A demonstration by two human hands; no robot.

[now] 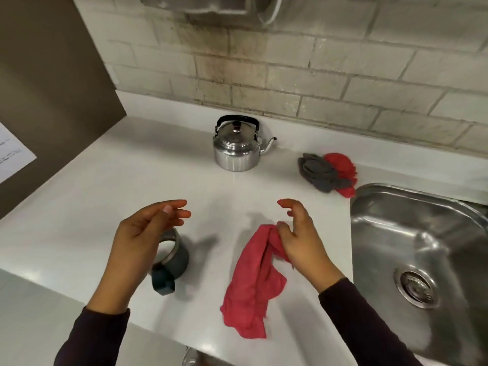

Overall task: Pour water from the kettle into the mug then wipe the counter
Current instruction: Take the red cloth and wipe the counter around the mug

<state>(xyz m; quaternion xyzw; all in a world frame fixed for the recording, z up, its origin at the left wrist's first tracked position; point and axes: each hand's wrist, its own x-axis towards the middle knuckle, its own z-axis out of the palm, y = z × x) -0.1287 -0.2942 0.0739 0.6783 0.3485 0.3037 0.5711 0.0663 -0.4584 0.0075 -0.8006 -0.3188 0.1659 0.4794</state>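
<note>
Head view: left hand (140,233) hovers open above the dark mug (173,257) on the white desk (105,180). Right hand (301,239) pinches the red cloth (250,286), which trails onto the desk. Kettle (236,147) stands upright near the tiled wall, well apart from both.

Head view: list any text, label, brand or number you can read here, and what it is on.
No text can be read.
White paper sheet on the brown panel at left: a few printed lines, too small and blurred to read.
Kettle, mug, red cloth, sink: no visible markings.
</note>
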